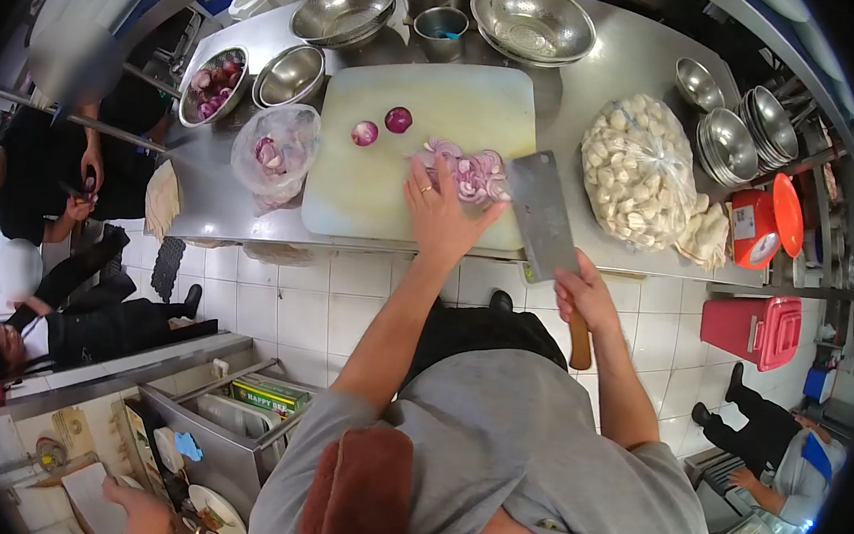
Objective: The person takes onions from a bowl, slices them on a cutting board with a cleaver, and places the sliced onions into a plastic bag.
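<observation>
From where I stand, the slicing looks partly done. On the right of the board [352, 201], a loose heap of slices [479, 178] lies spread out, purple-rimmed rings already cut. The person's left hand [443, 211] rests on the near left part of that heap, fingers spread and gripping nothing that I can see. The right hand [585, 298] has its fingers wrapped round the cleaver [543, 221], up where handle meets blade. The blade hangs across the board's right edge, just beside the slices; whether it touches the board I cannot tell.

Two onions [397, 119] sit left of the heap, toward the far side, close together but apart from the slices. Neither is sliced yet, though the left one shows a pale patch. More whole onions fill the colander [186, 114] at the far left of the table [220, 196], so I judge plenty is left uncut. Between colander and board, a clear bag [303, 139] holds something purple, perhaps peelings.
</observation>
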`<state>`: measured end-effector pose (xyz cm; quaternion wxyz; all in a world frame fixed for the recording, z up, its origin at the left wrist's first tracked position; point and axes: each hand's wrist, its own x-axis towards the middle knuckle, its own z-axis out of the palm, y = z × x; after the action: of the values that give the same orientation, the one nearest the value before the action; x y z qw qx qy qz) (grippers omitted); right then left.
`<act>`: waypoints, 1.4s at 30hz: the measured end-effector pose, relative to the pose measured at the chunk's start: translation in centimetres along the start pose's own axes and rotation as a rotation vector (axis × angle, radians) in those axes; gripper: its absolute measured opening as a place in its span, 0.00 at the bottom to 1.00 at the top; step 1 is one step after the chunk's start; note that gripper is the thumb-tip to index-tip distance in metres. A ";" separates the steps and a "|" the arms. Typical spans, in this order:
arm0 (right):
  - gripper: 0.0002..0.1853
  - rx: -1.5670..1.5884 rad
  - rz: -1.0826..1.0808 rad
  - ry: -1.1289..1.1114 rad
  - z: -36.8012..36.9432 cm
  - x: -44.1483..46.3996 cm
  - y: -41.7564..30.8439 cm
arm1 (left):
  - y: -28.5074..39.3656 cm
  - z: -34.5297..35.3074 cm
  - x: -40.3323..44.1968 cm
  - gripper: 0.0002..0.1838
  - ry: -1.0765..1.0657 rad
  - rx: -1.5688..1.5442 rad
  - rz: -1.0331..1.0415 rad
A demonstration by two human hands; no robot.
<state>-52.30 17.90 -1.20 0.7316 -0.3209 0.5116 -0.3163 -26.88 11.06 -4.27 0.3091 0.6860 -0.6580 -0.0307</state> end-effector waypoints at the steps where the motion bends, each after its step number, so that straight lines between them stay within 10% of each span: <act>1: 0.13 -0.001 0.003 -0.007 0.2 0.8 0.2 | 1.0 0.5 0.4 0.61 -0.002 0.000 -0.074; 13: 0.20 -0.091 0.032 -0.281 5.5 4.5 1.9 | 0.6 3.5 2.3 0.26 0.274 -0.139 -0.105; 28: 0.14 -0.166 -0.037 -0.425 10.1 3.8 -3.4 | -0.4 -3.2 4.2 0.22 0.458 -0.207 -0.193; 42: 0.09 -0.257 0.010 -0.624 30.5 17.6 -7.8 | -23.8 -11.1 12.8 0.23 0.361 -0.001 -0.435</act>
<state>-19.45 3.81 3.60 0.8083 -0.4891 0.3001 -0.1320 0.79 2.18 -1.69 0.4077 0.8054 -0.4295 0.0260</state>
